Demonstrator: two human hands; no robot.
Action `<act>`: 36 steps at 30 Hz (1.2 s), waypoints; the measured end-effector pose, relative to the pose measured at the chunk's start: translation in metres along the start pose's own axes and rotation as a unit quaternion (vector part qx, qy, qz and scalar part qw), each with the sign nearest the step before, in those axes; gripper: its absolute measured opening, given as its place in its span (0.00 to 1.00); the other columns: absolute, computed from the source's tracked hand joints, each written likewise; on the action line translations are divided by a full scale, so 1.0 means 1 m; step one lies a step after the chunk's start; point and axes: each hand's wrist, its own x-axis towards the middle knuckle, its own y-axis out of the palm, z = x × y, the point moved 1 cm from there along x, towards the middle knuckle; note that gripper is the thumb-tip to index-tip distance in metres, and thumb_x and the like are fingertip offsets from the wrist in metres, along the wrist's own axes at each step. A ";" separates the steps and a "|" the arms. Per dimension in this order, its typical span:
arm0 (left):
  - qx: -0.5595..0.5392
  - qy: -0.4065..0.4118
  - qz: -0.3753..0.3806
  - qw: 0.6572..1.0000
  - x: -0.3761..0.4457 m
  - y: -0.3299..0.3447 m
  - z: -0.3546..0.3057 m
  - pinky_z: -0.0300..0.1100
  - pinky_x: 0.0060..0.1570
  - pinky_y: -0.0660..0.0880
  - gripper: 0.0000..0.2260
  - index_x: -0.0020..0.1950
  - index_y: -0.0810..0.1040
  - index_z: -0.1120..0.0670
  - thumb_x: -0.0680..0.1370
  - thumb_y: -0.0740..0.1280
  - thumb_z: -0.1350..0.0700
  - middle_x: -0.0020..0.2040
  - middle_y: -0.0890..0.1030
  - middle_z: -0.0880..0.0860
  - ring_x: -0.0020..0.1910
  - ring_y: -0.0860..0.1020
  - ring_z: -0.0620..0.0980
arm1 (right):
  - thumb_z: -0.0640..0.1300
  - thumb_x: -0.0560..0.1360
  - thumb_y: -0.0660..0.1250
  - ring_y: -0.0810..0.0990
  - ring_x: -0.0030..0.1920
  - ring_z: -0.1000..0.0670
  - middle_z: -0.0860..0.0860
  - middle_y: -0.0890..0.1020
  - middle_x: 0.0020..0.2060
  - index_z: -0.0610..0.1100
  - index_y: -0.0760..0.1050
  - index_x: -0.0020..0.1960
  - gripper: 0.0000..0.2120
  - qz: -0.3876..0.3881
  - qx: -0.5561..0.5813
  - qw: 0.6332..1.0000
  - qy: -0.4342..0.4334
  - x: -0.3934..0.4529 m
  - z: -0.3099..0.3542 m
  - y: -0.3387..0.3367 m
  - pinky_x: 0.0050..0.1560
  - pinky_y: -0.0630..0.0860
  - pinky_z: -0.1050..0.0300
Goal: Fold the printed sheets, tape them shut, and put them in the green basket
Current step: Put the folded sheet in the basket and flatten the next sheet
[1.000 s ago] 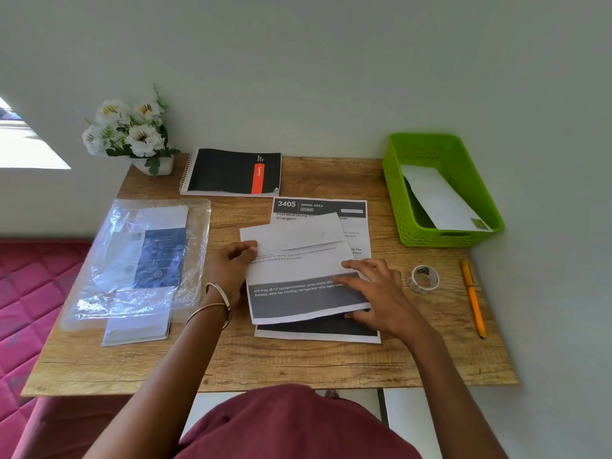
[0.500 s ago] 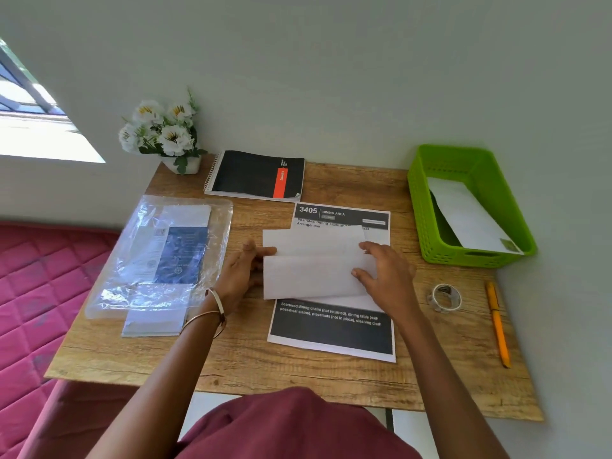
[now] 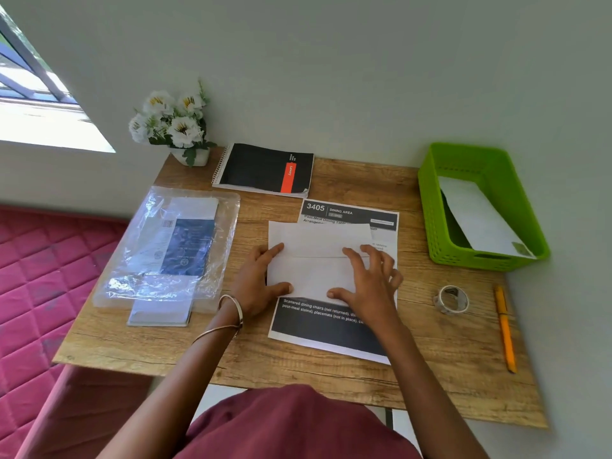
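Folded sheet [image 3: 318,260]: lower flap newly closed over its print, both hands [image 3: 255,283] [image 3: 367,279] flat, gripping nothing; tape roll [image 3: 452,299] next.

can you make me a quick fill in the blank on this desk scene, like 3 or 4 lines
1. Both hands, left hand and right hand, press flat on the ____ sheet.
2. The tape roll lies between the printed sheet and the ____.
3. The green basket already holds ____ folded sheet.
4. The flowers stand just left of the ____.

Missing words: folded; pen; one; notebook
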 end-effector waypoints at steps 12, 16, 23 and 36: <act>-0.115 -0.028 -0.014 0.993 0.008 -0.008 -0.001 0.51 0.60 0.74 0.26 0.69 0.69 0.49 0.73 0.72 0.57 0.64 0.69 0.48 0.60 0.74 0.52 | 0.53 0.70 0.72 0.50 0.70 0.48 0.49 0.61 0.72 0.53 0.68 0.69 0.30 -0.016 -0.014 1.000 -0.022 -0.009 -0.030 -0.024 0.64 0.52 0.50; -0.293 -0.083 -0.029 0.952 0.008 -0.012 -0.004 0.53 0.56 0.77 0.19 0.64 0.76 0.52 0.74 0.70 0.63 0.64 0.73 0.51 0.58 0.76 0.53 | 0.55 0.68 0.73 0.51 0.68 0.52 0.53 0.64 0.71 0.55 0.70 0.68 0.29 0.014 0.004 0.993 -0.117 -0.010 -0.025 -0.018 0.62 0.50 0.52; -0.441 -0.162 -0.044 0.882 -0.003 -0.017 -0.012 0.43 0.46 0.80 0.08 0.51 0.81 0.60 0.78 0.64 0.58 0.51 0.81 0.57 0.46 0.80 0.52 | 0.51 0.71 0.69 0.72 0.55 0.53 0.62 0.79 0.47 0.53 0.81 0.49 0.08 -0.045 0.126 0.985 -0.110 -0.005 -0.031 -0.025 0.50 0.55 0.54; -0.325 -0.139 -0.046 0.934 -0.007 -0.015 -0.016 0.41 0.37 0.81 0.11 0.59 0.75 0.60 0.77 0.66 0.59 0.47 0.83 0.59 0.38 0.84 0.52 | 0.39 0.70 0.74 0.76 0.45 0.49 0.50 0.78 0.43 0.45 0.77 0.59 0.18 -0.140 0.381 0.907 0.110 0.028 -0.030 -0.023 0.46 0.76 0.56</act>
